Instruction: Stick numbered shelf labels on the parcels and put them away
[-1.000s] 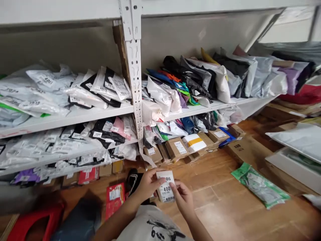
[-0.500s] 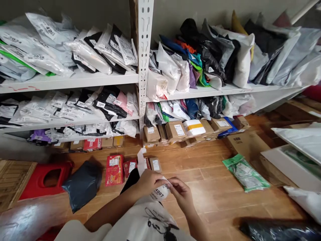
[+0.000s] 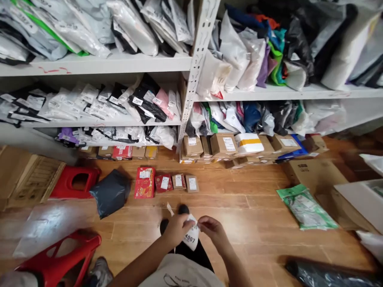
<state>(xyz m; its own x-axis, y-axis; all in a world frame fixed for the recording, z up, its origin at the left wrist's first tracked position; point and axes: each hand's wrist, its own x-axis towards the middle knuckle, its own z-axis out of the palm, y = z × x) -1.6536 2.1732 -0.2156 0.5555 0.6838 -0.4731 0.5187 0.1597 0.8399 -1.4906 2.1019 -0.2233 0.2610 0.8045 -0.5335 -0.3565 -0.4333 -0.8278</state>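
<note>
A strip of white printed labels, one reading 4007, hangs between my hands in front of my body. My left hand is closed on it, thumb pressed down near its upper part, and a thin loose end of the strip sticks out beyond the knuckles. Against the strip's right edge, my right hand pinches with thumb and forefinger; whether a separate label is in that pinch is too small to see. Below the strip are my dark-clad legs and dark shoes.
Shelves hold many labelled plastic parcels. A red box and small cartons lie on the floor ahead. To the left are a dark grey parcel and red stools; a green-and-clear packet and cartons are at right.
My view has tipped down, so the shelves sit higher and more floor, a second red stool and my shoes show. Both hands stay at the label strip, the right a little farther from the left.
</note>
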